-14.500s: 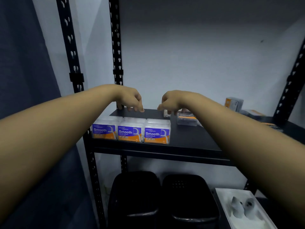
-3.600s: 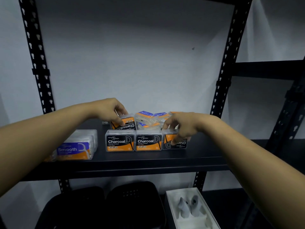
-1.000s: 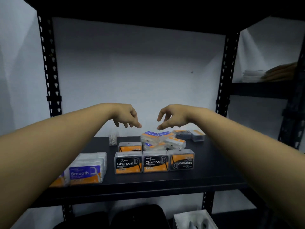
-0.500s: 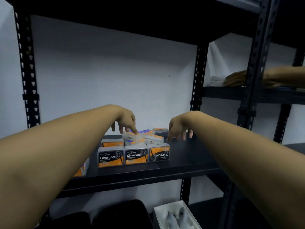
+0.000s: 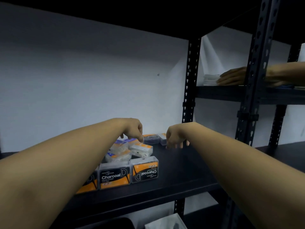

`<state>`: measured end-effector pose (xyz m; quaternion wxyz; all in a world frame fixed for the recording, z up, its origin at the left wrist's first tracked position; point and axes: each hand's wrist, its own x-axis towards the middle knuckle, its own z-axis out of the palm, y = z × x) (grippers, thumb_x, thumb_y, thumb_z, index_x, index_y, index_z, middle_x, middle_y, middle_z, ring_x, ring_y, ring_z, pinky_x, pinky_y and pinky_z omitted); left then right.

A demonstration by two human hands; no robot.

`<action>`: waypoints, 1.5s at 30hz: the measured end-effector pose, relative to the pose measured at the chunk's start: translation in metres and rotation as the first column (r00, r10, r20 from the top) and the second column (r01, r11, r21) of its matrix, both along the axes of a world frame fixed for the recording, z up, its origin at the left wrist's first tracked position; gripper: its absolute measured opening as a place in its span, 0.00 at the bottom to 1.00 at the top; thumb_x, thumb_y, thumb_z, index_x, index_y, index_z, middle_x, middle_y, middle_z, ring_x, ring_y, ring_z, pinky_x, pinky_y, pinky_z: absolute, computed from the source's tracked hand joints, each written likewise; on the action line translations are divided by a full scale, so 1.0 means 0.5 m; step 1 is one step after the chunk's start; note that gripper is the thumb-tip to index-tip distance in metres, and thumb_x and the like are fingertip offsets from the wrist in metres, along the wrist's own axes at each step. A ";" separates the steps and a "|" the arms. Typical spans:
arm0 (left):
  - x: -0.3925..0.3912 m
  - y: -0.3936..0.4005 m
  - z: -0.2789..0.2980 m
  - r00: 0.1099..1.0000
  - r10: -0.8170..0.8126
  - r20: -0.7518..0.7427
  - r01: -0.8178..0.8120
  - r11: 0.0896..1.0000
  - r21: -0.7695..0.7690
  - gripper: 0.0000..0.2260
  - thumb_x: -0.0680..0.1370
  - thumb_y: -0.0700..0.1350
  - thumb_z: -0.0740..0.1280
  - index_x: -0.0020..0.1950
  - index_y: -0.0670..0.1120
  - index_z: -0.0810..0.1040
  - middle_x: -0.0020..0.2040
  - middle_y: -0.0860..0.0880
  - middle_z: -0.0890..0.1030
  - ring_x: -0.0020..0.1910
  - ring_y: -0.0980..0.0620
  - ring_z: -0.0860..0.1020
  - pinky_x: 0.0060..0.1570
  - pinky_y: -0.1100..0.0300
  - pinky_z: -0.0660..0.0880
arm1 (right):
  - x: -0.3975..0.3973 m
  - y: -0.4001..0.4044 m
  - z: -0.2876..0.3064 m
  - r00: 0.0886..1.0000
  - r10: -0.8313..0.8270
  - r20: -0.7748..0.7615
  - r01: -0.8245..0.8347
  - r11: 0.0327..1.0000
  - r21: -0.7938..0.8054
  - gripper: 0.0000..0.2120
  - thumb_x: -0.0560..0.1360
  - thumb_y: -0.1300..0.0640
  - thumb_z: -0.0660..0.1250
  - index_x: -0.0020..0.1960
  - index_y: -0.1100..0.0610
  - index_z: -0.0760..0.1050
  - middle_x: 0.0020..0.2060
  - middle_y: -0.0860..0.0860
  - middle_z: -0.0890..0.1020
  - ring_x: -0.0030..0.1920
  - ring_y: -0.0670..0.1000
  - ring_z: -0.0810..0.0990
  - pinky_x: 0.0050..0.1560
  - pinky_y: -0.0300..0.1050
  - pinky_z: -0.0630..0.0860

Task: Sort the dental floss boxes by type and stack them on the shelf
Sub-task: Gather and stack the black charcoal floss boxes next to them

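Our left hand (image 5: 134, 129) hangs with loose fingers over the mixed boxes (image 5: 130, 148); our right hand (image 5: 175, 138) hangs loose near the back boxes (image 5: 152, 138), holding nothing.

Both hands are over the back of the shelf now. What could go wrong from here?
The loose pile behind the Charcoal row lies tilted and overlapping; the left hand reaching in could topple it. The rightmost Charcoal box faces upside down, so it may get misread. The right hand hovers by two boxes at the back and could knock them.
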<state>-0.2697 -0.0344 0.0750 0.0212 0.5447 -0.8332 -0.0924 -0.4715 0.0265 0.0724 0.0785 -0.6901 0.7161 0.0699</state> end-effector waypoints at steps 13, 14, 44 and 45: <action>-0.110 -0.187 -0.050 1.000 -0.023 -0.002 0.022 0.981 -0.195 0.15 0.73 0.51 0.76 0.56 0.45 0.83 0.55 0.48 0.82 0.54 0.48 0.80 0.53 0.56 0.77 | -0.098 -0.188 -0.088 0.998 -0.062 0.000 0.058 0.933 -0.356 0.16 0.73 0.44 0.70 0.55 0.52 0.82 0.52 0.51 0.83 0.50 0.55 0.82 0.53 0.51 0.81; -0.116 -0.199 -0.051 1.000 -0.023 -0.001 0.022 0.979 -0.202 0.16 0.73 0.51 0.77 0.56 0.45 0.83 0.56 0.48 0.83 0.54 0.48 0.80 0.54 0.55 0.78 | -0.101 -0.201 -0.098 0.997 -0.069 0.020 0.071 0.915 -0.398 0.15 0.73 0.44 0.69 0.55 0.52 0.81 0.53 0.51 0.83 0.51 0.56 0.82 0.54 0.52 0.81; -0.186 -0.302 -0.099 0.982 0.098 0.163 -0.096 0.995 -0.024 0.23 0.74 0.56 0.75 0.62 0.42 0.81 0.58 0.43 0.83 0.46 0.43 0.83 0.51 0.50 0.83 | -0.150 -0.281 -0.176 0.855 -0.096 0.510 0.257 0.932 -0.256 0.39 0.67 0.33 0.76 0.66 0.59 0.74 0.55 0.53 0.80 0.49 0.54 0.79 0.46 0.46 0.76; -0.187 -0.303 -0.100 0.978 0.114 0.177 -0.114 0.993 -0.010 0.23 0.74 0.56 0.75 0.62 0.41 0.80 0.58 0.42 0.83 0.45 0.42 0.83 0.52 0.50 0.83 | -0.152 -0.279 -0.170 0.842 -0.120 0.527 0.261 0.944 -0.202 0.39 0.67 0.33 0.77 0.65 0.60 0.75 0.52 0.53 0.80 0.44 0.53 0.78 0.39 0.44 0.74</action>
